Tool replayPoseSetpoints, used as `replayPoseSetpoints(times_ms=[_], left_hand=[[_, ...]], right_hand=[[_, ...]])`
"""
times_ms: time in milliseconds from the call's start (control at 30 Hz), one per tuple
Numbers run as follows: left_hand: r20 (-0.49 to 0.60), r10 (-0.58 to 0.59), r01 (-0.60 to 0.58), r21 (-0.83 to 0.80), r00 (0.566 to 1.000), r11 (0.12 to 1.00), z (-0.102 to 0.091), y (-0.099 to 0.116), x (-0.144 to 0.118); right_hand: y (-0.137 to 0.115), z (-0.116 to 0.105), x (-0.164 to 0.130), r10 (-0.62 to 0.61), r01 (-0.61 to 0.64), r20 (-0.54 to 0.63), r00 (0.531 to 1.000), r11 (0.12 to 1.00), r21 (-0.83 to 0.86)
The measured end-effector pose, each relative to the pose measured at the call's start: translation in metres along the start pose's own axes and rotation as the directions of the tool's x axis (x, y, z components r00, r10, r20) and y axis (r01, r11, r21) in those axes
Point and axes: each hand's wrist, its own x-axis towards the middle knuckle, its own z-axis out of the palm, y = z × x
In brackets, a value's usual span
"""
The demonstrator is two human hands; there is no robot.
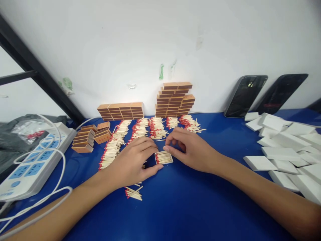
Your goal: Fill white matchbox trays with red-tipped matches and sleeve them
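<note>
A small white matchbox tray (172, 160) filled with red-tipped matches (163, 158) lies on the blue table between my hands. My left hand (136, 160) grips its left end, thumb along the near side and fingers at the far side. Just over the tray's far right edge is my right hand (187, 149). Its fingers are curled, with thumb and forefinger close together; whether anything is between them is hidden. Behind my hands, loose matches (156, 129) lie in several heaps. A few more matches (133, 193) are scattered nearer me, below my left wrist.
Brown matchboxes stand in a low stack (121, 111) and a taller stack (174, 98) against the wall. More matchboxes (84, 139) sit at left, near a power strip (37, 164) with white cables. White trays (283, 152) pile up at right, before two phones (247, 95).
</note>
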Motion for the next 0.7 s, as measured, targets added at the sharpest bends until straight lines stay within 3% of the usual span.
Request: replayPoseSetpoints(times_ms=[133, 233, 300, 367, 433, 500, 533, 700], left_hand=[[-0.028, 0.032, -0.031, 0.040, 0.999, 0.999, -0.001, -0.003, 0.000], [-0.124, 0.093, -0.071, 0.172, 0.988, 0.983, -0.018, -0.012, 0.003], [-0.150, 0.034, 0.017, 0.324, 0.988, 0.946, -0.038, -0.023, 0.003], [-0.158, -0.142, 0.203, 0.505, 0.977, 0.839, -0.062, -0.035, 0.001], [-0.133, -0.411, 0.397, 0.631, 0.902, 0.666, -0.085, -0.046, -0.004], [-0.072, -0.653, 0.522, 0.667, 0.754, 0.531, -0.101, -0.054, -0.010], [-0.050, -0.707, 0.552, 0.663, 0.706, 0.505, -0.105, -0.058, -0.012], [-0.042, -0.734, 0.586, 0.633, 0.678, 0.506, -0.103, -0.073, -0.019]], right_hand=[[0.001, -0.006, 0.001, 0.007, -0.008, 0.081, 0.997, 1.000, 0.005], [-0.004, -0.008, -0.001, 0.028, -0.033, 0.188, 0.982, 0.999, 0.022], [-0.006, -0.008, -0.002, 0.041, -0.049, 0.220, 0.975, 0.998, 0.028], [-0.006, -0.008, -0.002, 0.037, -0.045, 0.233, 0.972, 0.998, 0.031], [-0.003, -0.008, -0.002, 0.019, -0.026, 0.228, 0.973, 0.999, 0.027], [0.001, -0.008, 0.000, 0.002, -0.004, 0.215, 0.977, 1.000, 0.008], [0.003, -0.008, 0.000, -0.002, 0.003, 0.208, 0.978, 1.000, -0.004], [0.010, -0.007, 0.000, -0.027, 0.034, 0.187, 0.982, 0.999, -0.036]])
